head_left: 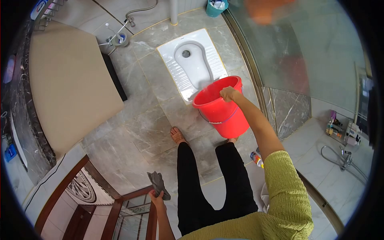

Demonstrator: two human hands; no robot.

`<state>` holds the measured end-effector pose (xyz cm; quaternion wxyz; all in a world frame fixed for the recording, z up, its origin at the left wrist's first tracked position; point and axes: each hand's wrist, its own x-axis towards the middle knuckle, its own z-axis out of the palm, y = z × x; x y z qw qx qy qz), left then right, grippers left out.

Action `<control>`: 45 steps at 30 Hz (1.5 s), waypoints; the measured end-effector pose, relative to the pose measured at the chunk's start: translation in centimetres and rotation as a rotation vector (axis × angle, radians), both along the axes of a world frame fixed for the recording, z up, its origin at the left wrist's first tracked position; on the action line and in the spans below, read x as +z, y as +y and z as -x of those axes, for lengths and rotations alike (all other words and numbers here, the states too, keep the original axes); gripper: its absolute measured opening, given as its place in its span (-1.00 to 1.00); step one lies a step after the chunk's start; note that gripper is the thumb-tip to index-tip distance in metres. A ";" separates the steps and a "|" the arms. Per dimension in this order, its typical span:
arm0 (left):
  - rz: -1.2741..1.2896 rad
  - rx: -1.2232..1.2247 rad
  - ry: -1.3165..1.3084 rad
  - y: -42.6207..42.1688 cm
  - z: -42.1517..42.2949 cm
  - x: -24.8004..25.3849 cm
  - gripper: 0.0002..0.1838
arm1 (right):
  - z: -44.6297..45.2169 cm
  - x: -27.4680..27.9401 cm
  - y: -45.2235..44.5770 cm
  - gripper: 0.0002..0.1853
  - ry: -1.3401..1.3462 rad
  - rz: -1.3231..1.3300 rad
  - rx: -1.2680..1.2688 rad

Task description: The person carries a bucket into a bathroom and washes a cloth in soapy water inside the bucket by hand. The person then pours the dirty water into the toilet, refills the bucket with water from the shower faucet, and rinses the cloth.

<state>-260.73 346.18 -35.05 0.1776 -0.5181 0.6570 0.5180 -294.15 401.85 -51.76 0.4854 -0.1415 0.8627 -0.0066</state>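
Note:
My right hand (229,94) is closed on the near rim of a red bucket (228,120), which is tilted with its mouth towards the white squat toilet (195,66). Something blurred, like water, shows at the bucket's mouth. Low on the left, my left hand (159,197) grips a grey cloth (158,185) beside my leg. The bucket's thin handle hangs down around its side.
A glass partition (280,52) with a metal track runs along the right. A toilet brush in its holder (120,39) and a teal bin (217,8) stand at the back. A bottle (257,159) lies near my right leg. A beige panel (68,84) fills the left.

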 end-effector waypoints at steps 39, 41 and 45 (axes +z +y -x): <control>-0.270 -0.326 0.287 14.7 13.4 9.5 -0.59 | -9.4 10.9 3.3 -0.89 0.191 0.098 -0.105; -0.442 -0.294 0.296 20.7 15.6 11.7 -0.63 | -16.4 13.7 4.8 -0.89 0.167 0.058 -0.022; -0.616 -0.376 0.190 33.0 16.7 13.2 -0.78 | -29.1 20.3 7.4 -0.88 0.390 -0.004 -0.013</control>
